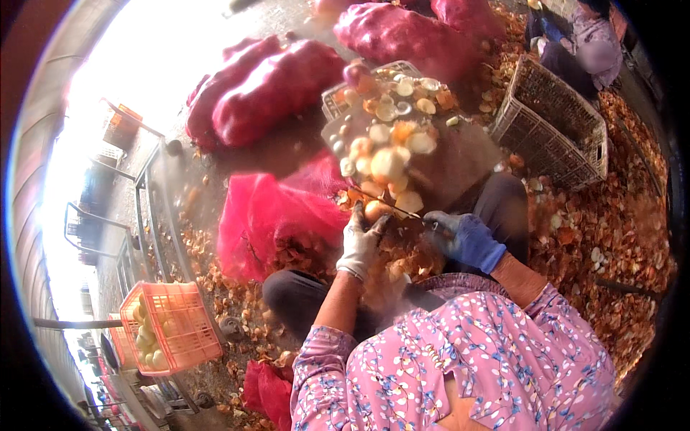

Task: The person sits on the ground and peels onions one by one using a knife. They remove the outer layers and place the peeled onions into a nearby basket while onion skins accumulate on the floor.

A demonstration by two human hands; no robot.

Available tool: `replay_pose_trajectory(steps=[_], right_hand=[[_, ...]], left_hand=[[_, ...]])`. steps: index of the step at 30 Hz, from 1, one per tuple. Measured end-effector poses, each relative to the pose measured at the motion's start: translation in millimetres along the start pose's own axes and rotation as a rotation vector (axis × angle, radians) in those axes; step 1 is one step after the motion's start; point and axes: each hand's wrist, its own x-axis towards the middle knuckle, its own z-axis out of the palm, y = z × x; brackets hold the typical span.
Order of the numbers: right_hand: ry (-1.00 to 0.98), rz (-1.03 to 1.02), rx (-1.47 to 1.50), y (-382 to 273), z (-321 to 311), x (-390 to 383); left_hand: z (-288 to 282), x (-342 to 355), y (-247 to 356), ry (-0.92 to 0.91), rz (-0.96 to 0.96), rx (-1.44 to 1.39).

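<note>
My left hand (359,243), in a white glove, has its thumb and fingers closed about a brownish onion (376,210). In my blue-gloved right hand (468,241) is a thin knife (407,212); its blade points left and lies against or just over that onion. Beyond both hands, peeled pale onions (388,165) and cut onion pieces are heaped on a crate (333,102). Slack pink mesh sacking (277,219) spreads left of my left hand. Dry onion skins lie between my knees. The lens blur hides finer detail around the blade.
Full pink mesh sacks (277,90) lie at the far left and far middle. A grey plastic crate (550,129) stands right, with another person (593,47) behind it. An orange crate (172,329) of peeled onions is left, near metal rails (147,215). Onion skins (596,237) litter the floor.
</note>
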Motion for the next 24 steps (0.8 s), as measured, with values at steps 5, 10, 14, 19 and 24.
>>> replay_pose_trajectory(steps=[5, 10, 14, 19, 24], right_hand=[[-0.06, -0.009, -0.299, 2, 3, -12], [-0.091, -0.003, -0.393, -15, -8, -9], [-0.133, 0.057, -0.407, -32, -24, -11], [-0.158, 0.078, -0.289, -35, -33, -7], [-0.235, 0.15, -0.291, -27, 2, 35]], left_hand=[[-11, 3, 9, -0.098, -0.049, 0.378], [-10, 3, 31, -0.068, -0.119, 0.439], [-14, 10, 28, -0.093, -0.174, 0.41], [-14, 13, 25, -0.138, -0.161, 0.407], [-3, 5, 24, -0.055, -0.023, 0.265]])
